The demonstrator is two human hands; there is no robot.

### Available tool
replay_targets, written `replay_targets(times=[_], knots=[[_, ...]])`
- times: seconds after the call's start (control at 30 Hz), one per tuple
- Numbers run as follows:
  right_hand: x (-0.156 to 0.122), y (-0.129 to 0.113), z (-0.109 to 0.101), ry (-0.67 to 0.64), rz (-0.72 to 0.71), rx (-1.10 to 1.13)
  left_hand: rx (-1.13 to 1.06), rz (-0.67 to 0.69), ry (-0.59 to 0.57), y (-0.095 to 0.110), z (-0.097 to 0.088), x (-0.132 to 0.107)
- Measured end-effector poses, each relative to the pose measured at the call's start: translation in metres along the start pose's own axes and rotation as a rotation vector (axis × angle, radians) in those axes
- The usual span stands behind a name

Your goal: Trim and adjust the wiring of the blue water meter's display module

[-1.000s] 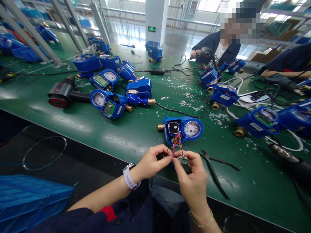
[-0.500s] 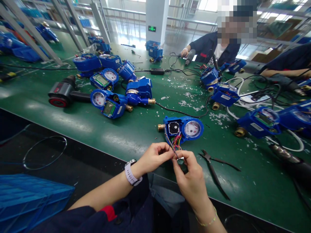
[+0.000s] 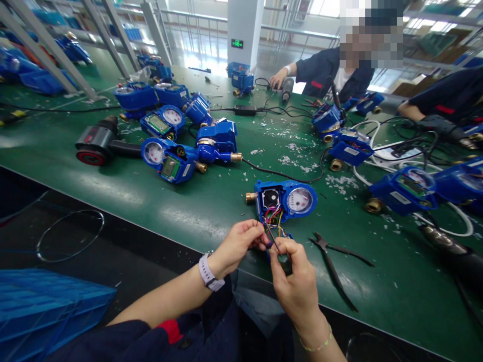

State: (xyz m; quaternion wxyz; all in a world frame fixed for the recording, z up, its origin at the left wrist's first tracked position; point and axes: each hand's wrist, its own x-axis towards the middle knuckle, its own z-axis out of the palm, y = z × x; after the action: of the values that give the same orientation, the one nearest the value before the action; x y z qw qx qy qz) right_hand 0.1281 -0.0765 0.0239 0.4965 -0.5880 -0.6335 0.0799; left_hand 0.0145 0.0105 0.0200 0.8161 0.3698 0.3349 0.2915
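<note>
Green bench extends across a bright hall, with railings and a pale pillar behind it. At far left, below the bench edge, lies a blue crate; above it on the surface rests a grey-and-black power tool with a red-ringed base. Beside its handle sits a cluster of blue meters, several with dials and circuit boards exposed. Near the front edge, right of this cluster, the left hand has its fingertips pinched on coloured wires, which emerge from the opened meter. This meter lies just beyond the hands, dial to the right, brass fitting to the left. The right hand grips a slim rod, its tip pointing toward the wires; the rod's lower end is hidden by the fingers. Beyond, a co-worker's hand is near a dark driver. Pliers lie splayed right of the right hand; farther right, additional meters stand among black and white cables.
</note>
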Motion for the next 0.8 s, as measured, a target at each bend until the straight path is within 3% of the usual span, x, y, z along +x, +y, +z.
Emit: replay_targets(times=[0.23, 0.8], knots=[[0.0021, -0.0054, -0.0002, 0.071, 0.019, 0.031, 0.011, 0.024, 0.001, 0.0045, 0.001, -0.0023], [0.0052, 0.0031, 0.0024, -0.012, -0.075, -0.242, 0.091, 0.113, 0.01, 0.002, 0.0047, -0.0021]])
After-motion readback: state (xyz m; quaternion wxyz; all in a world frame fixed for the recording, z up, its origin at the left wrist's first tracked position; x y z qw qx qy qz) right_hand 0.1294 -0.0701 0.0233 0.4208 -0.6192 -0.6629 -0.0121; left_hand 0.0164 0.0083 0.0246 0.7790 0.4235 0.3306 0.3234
